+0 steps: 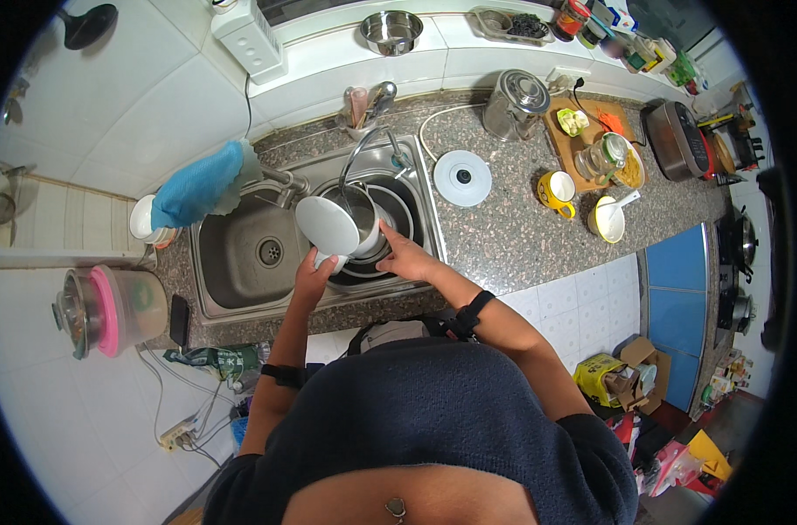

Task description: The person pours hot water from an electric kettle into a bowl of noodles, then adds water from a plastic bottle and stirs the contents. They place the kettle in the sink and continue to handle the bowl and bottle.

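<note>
A white electric kettle (370,246) is held over the right sink basin (419,230), its round lid (326,223) raised. My left hand (314,275) grips the kettle's white handle (330,263) on the near side. At the kettle's right wall is my right hand (408,256), index fingertip against it and thumb spread apart. The thin curved spout of a tap (347,157) reaches down to the kettle's open mouth; whether water runs is unclear. Below the kettle, metal pots or bowls (404,209) sit in the basin, partly hidden.
The left basin (231,262) has a main faucet (287,184) behind it. A kettle base (463,177) lies right of the sink, near a lidded steel canister (516,105). Farther right are a yellow mug (556,190), a bowl with a spoon (606,223) and a cutting board (556,147) with food.
</note>
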Available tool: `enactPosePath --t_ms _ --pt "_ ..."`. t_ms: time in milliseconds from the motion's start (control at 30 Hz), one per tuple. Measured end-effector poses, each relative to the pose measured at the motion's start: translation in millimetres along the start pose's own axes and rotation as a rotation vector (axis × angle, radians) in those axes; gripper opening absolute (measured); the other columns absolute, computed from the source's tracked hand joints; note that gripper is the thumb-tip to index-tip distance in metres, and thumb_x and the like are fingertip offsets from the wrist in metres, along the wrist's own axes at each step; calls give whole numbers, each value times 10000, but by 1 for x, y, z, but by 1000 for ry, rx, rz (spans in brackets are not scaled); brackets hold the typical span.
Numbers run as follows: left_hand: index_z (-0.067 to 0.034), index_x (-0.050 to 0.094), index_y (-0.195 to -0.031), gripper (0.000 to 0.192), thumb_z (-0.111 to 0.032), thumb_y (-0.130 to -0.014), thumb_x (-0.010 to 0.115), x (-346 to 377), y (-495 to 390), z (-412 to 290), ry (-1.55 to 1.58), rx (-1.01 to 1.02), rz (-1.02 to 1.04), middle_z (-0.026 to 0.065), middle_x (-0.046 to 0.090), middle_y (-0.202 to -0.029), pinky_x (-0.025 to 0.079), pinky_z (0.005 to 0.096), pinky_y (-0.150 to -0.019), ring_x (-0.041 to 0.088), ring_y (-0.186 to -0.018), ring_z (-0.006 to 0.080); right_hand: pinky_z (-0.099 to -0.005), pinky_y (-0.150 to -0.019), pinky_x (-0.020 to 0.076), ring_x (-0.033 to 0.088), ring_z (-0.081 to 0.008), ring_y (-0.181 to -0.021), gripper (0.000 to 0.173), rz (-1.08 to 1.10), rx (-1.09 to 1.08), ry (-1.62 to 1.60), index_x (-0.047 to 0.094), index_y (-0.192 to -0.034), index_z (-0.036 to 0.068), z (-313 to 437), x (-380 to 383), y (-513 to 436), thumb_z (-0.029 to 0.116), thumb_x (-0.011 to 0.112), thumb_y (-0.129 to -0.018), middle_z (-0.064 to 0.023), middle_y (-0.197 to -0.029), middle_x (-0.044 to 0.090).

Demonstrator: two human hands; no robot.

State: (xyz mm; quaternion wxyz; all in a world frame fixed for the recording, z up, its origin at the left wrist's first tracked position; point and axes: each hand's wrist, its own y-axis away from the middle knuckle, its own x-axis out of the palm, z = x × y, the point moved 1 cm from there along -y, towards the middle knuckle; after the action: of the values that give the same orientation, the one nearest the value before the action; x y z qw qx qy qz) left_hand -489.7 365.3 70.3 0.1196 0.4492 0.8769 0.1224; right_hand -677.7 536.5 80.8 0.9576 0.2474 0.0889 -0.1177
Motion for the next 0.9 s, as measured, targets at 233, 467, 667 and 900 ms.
enactPosePath --t_ms 233,467,667,900 --pt "-13 581 -1272 397 -226 -940 623 -1 0 -2 18 -6 20 14 635 -1057 444 260 -817 551 -903 92 -328 -892 535 667 -220 -974 1029 1 9 -2 2 -1587 46 -1 0 -2 76 723 -853 -249 -1552 324" --pt "-3 581 -1274 401 -225 -943 621 -1 -2 0 13 1 9 34 642 -1099 449 269 -857 567 -958 106 -327 -891 535 667 -220 -978 1029 -6 -2 -10 6 -1587 43 0 -1 -1 82 725 -853 -247 -1545 338" --pt "4 580 -1278 391 -211 -954 618 -3 -1 0 2 -14 19 39 643 -1121 452 279 -872 573 -986 114 -333 -898 530 665 -218 -975 1031 13 21 -12 8 -1589 46 2 -2 0 95 728 -852 -241 -1541 349" --pt "-8 591 -1263 380 -218 -949 626 -2 -1 -1 -11 -14 11 14 643 -1058 448 262 -788 556 -899 87 -329 -903 527 664 -217 -979 1030 -11 18 0 12 -1591 55 0 0 -2 96 728 -851 -226 -1556 330"
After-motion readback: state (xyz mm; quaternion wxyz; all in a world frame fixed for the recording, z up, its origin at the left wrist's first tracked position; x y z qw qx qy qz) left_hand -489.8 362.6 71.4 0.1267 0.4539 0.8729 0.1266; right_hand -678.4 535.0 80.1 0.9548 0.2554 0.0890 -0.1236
